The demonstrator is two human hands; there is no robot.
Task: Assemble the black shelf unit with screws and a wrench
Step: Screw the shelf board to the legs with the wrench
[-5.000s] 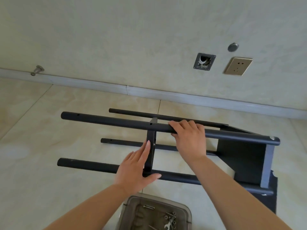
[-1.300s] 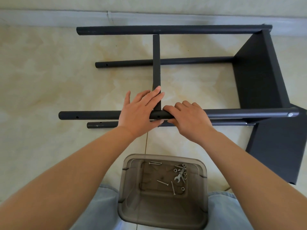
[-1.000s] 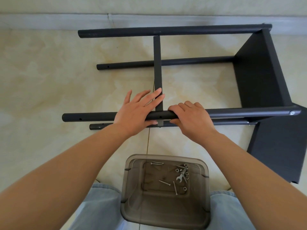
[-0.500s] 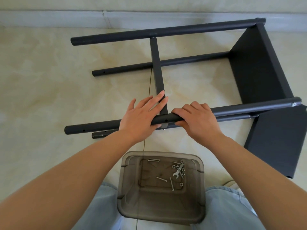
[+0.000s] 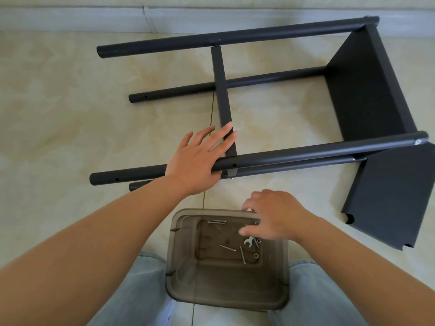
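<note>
item: black shelf unit point(image 5: 367, 90), part-built, lay on its side on the floor, its four tubes running left to right and one fitted panel standing at the right end. landmark: smoky plastic bin point(image 5: 226, 292), between the person's knees, nearest the camera. front upper tube point(image 5: 306, 152) lay just beyond the bin's far rim, long axis crosswise to the person and rising slightly to the right; a bare screw hole point(image 5: 234, 165) showed on it where the flat crossbar point(image 5: 221, 90) met it, almost straight beyond the bin's middle. crossbar ran away from the bin to the far tube. loose second panel point(image 5: 388, 196) lay flat to the right of the bin. left hand point(image 5: 200, 161) lay beyond the bin and a little left, fingers straight and spread, palm pressed over the front tube, fingertips resting on the crossbar's near end; it gripped nothing. right hand point(image 5: 270, 217) hovered over the bin's far right corner, fingers loosely spread and motion-blurred, holding nothing that could be seen. inside the bin, on its bottom: small wrench point(image 5: 250, 241) just below the right hand's fingertips; long screws point(image 5: 227, 248) a little nearer the camera, one slanting and one almost pointing at the person, plus another by the far wall; nuts point(image 5: 255, 256) beside them. judgement: the right hand was the nearer to the hardware, which lay directly under and just toward the person from it; the likely next pick was a screw, to be carried straight away from the bin to the hole, while the left hand steadied the joint.
</note>
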